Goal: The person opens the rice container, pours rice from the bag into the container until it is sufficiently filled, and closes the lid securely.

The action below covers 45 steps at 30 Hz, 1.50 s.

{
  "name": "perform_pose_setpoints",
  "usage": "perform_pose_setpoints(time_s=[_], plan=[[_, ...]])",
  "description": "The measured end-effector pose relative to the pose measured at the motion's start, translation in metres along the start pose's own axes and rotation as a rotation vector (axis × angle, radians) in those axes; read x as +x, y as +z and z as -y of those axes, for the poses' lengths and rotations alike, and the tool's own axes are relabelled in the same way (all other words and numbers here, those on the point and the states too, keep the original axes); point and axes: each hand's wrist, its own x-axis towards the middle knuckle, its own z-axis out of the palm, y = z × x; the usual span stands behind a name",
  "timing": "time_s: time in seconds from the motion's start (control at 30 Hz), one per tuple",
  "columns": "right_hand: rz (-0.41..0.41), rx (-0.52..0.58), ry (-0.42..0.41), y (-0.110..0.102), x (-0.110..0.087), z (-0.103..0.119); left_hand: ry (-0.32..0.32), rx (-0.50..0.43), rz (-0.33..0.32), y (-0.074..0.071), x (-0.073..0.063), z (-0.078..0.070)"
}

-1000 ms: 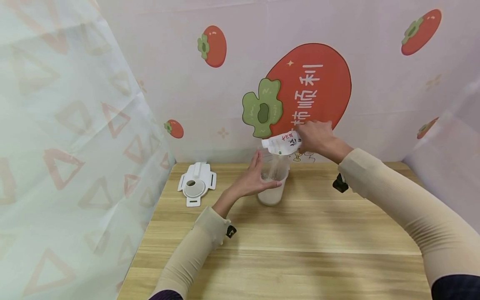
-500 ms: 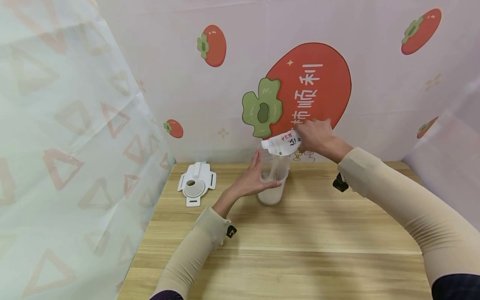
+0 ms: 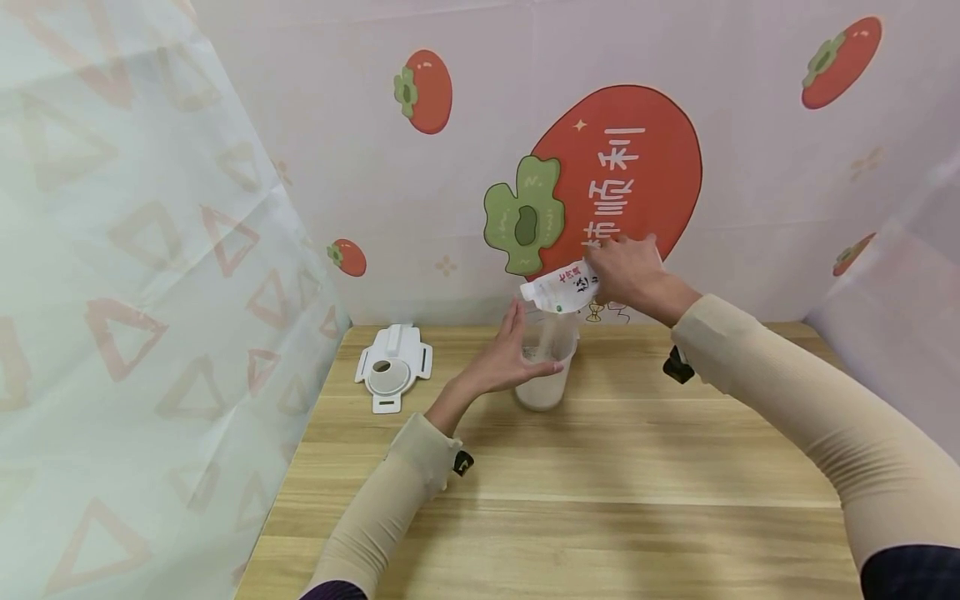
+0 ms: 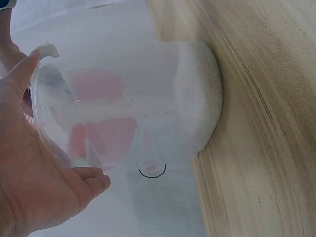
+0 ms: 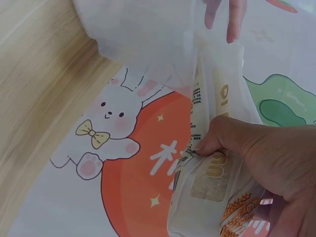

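A tall clear plastic container [image 3: 542, 390] stands upright on the table against the back wall. My left hand [image 3: 501, 364] holds it near the rim, thumb to the front and fingers along the left side. My right hand [image 3: 630, 271] grips a white printed rice bag [image 3: 558, 289], tilted with its mouth over the container. Pale grains fall from it in a stream. In the left wrist view, rice [image 4: 200, 94] covers the bottom of the container. The right wrist view shows the bag's window [image 5: 210, 182] with grains behind it, and the thumb pressing the bag's side.
On the table's far left lies a white plastic lid [image 3: 390, 367] with side clips and a round disc. The wooden table [image 3: 600, 500] meets a backdrop [image 3: 480, 167] printed with persimmons right behind the container. Another sheet [image 3: 150, 292] hangs on the left.
The right hand and the bag have shifted slightly left, the bag tipping a bit more. Rice keeps streaming down. The left hand and the container have stayed in place.
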Motion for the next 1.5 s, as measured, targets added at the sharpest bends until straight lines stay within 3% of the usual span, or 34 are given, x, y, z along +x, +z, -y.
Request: perform_pose_setpoints(time_s=[1.5], plan=[[-0.044,-0.158,-0.044,0.0011,0.0005,0.0022,-0.007,-0.039,0.000,0.0002,-0.0002,-0.0017]])
